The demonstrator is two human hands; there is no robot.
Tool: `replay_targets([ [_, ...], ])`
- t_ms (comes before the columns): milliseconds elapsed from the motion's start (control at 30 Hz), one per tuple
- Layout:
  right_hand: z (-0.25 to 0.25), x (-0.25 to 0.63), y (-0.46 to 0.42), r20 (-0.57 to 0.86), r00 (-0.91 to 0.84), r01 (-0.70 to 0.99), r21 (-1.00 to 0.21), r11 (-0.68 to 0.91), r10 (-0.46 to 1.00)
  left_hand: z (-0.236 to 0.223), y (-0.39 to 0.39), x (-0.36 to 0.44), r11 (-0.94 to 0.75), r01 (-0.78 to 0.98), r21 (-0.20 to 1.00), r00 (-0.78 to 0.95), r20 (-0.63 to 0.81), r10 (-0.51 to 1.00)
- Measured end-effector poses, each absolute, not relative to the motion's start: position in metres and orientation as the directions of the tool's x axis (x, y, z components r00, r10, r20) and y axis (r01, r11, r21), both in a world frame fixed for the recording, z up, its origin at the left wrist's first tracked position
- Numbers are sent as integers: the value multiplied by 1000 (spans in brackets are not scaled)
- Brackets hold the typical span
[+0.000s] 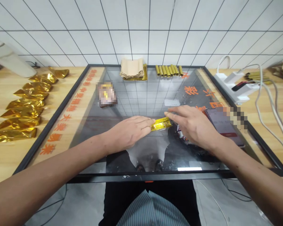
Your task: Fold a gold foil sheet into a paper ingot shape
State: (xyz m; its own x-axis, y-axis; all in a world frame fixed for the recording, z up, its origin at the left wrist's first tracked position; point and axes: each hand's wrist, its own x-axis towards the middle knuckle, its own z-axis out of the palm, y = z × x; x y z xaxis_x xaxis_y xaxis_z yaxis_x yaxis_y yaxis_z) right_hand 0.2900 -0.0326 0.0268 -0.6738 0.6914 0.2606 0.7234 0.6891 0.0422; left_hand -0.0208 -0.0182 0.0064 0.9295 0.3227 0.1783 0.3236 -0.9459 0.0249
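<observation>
A small strip of shiny gold foil (160, 124) lies on the dark glass panel (141, 150) in front of me, its edges looking folded up. My left hand (129, 130) comes in from the left, fingers pressed together on the strip's left end. At the strip's right end is my right hand (191, 122), fingers bent and closed on its upper corner; the thumb is mostly hidden. Beneath and beside my right hand lies a dark, printed packet (182, 135), partly covered. A phone (224, 125) rests just right of that hand.
Along the panel's back edge sit a stack of brown paper pieces (132, 69) and several gold tubes (169, 71). Several gold foil cones (23, 111) line the wooden table at left. A blurred box (106, 94) lies back left; a power strip with cables (233, 83) stands at right.
</observation>
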Motion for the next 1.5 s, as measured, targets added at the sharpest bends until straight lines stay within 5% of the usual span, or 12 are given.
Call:
replay_targets([
  [333,25,275,-41,136,-688,723,217,656,713,-2,-22,-25,-914,386,126,894,194,405],
  [867,6,301,-35,202,-685,726,105,680,700,-13,-46,-35,-796,586,152,761,235,605],
  [1133,7,301,-38,199,-650,757,85,647,734,-5,-44,-35,-864,498,72,840,206,502],
  [1500,9,295,-43,225,-628,777,135,615,744,-3,-49,-33,-816,575,58,800,166,576],
])
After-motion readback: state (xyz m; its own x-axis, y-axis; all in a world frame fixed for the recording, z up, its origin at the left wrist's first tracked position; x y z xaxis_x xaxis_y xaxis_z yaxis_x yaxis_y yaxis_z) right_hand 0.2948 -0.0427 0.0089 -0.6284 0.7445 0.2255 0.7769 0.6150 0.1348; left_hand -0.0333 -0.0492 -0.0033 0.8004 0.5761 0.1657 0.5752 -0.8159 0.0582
